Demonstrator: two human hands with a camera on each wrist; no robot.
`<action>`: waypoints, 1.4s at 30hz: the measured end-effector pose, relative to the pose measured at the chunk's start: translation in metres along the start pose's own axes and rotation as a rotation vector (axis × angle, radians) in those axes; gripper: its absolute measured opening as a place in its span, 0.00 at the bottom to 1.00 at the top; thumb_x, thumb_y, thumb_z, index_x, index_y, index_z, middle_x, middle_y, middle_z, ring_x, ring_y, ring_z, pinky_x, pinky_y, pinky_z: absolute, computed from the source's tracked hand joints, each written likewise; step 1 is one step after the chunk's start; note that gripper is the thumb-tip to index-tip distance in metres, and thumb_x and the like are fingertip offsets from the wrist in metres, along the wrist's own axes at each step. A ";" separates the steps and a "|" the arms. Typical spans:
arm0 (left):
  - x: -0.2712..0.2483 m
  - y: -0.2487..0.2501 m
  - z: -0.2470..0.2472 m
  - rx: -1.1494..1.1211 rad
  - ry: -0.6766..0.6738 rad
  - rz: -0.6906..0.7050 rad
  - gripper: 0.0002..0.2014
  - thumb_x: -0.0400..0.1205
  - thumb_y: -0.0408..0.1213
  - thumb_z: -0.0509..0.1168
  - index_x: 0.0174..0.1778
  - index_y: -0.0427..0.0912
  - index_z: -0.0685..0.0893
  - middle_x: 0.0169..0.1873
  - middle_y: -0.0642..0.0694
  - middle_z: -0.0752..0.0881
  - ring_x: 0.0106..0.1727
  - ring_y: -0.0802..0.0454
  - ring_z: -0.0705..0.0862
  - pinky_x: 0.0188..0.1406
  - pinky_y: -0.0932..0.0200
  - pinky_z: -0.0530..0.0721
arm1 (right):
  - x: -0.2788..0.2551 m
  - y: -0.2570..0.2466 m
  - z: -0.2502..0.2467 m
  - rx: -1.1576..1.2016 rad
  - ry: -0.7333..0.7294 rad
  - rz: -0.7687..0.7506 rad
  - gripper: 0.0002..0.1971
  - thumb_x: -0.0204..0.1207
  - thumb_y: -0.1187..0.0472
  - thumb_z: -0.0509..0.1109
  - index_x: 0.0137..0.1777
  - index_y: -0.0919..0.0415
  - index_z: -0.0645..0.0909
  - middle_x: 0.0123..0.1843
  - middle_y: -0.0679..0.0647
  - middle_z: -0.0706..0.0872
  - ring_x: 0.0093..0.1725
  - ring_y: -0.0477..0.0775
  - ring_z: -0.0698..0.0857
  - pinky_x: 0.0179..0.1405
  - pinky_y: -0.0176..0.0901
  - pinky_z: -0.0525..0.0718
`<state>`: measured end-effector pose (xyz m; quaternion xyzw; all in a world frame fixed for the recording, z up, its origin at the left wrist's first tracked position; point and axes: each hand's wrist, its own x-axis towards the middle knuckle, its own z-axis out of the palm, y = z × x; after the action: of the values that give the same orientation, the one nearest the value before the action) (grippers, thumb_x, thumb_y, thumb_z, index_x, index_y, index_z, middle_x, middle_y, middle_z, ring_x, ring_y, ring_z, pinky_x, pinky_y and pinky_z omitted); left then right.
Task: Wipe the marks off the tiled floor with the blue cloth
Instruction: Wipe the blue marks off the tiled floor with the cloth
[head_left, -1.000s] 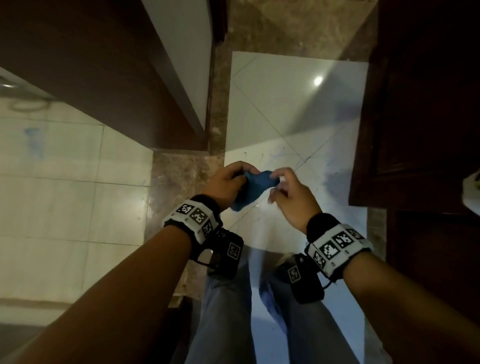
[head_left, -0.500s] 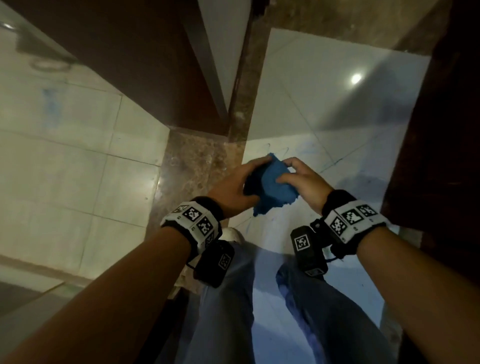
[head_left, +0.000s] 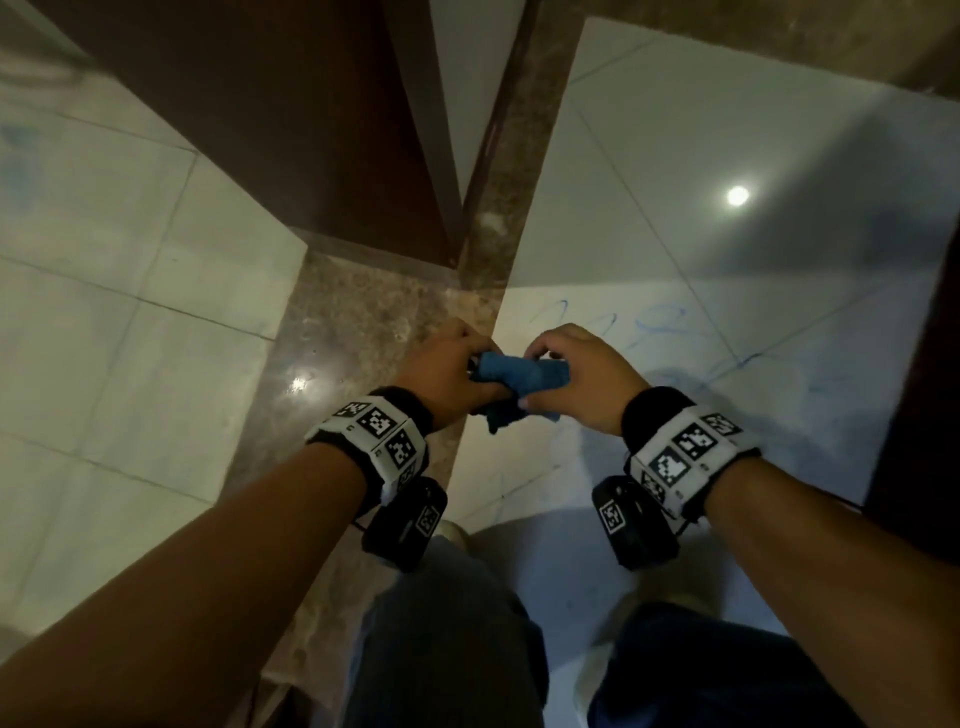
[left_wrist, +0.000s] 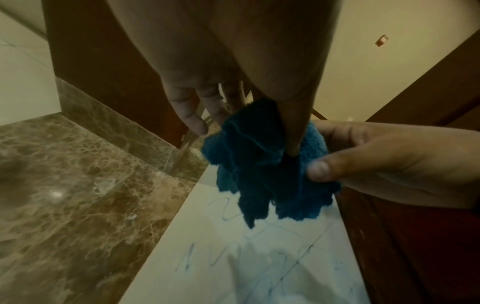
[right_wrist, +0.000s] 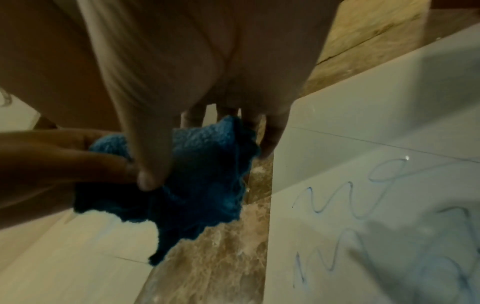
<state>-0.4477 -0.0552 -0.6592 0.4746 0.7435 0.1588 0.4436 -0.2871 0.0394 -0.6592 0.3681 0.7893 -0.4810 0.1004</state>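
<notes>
**Now the cloth is being bunched above the marks**

Both hands hold the blue cloth (head_left: 519, 376) in the air, over the border between the brown marble strip (head_left: 358, 353) and the tiled floor (head_left: 727, 130). The left hand (head_left: 447, 371) and the right hand (head_left: 582, 376) pinch it with curled fingers. To wipe well, fold it into a firm pad, then press flat on the blue marks (right_wrist: 345, 197) just beside it.

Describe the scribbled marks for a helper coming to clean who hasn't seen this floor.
Start at the brown marbled stone strip running between the pale tiles. On the glossy white floor tile to its right, past the crumpled blue cloth held in both hands, lie the wavy blue pen scribbles. They are thin looping lines, unlike the straight grout joints.
</notes>
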 end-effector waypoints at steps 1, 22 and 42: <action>0.011 -0.008 0.006 0.025 -0.020 0.014 0.16 0.75 0.37 0.76 0.57 0.38 0.85 0.53 0.44 0.76 0.52 0.47 0.79 0.51 0.59 0.76 | 0.010 0.009 0.008 -0.026 0.045 -0.005 0.18 0.63 0.57 0.81 0.52 0.58 0.81 0.55 0.56 0.78 0.58 0.56 0.75 0.57 0.45 0.75; 0.215 -0.158 0.103 0.572 0.076 0.122 0.39 0.75 0.56 0.70 0.80 0.48 0.63 0.79 0.42 0.66 0.78 0.42 0.65 0.76 0.42 0.67 | 0.183 0.174 0.047 -0.386 0.458 0.114 0.22 0.79 0.61 0.61 0.73 0.52 0.70 0.66 0.59 0.81 0.64 0.65 0.77 0.62 0.57 0.77; 0.211 -0.183 0.127 0.643 -0.092 -0.004 0.59 0.70 0.66 0.71 0.84 0.52 0.36 0.83 0.50 0.33 0.84 0.49 0.35 0.81 0.42 0.40 | 0.227 0.204 0.067 -0.536 0.349 0.032 0.22 0.84 0.59 0.58 0.78 0.49 0.66 0.79 0.57 0.65 0.70 0.65 0.65 0.70 0.46 0.59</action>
<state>-0.4812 0.0081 -0.9574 0.5956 0.7356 -0.1069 0.3046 -0.3229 0.1474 -0.9496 0.4181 0.8873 -0.1839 0.0642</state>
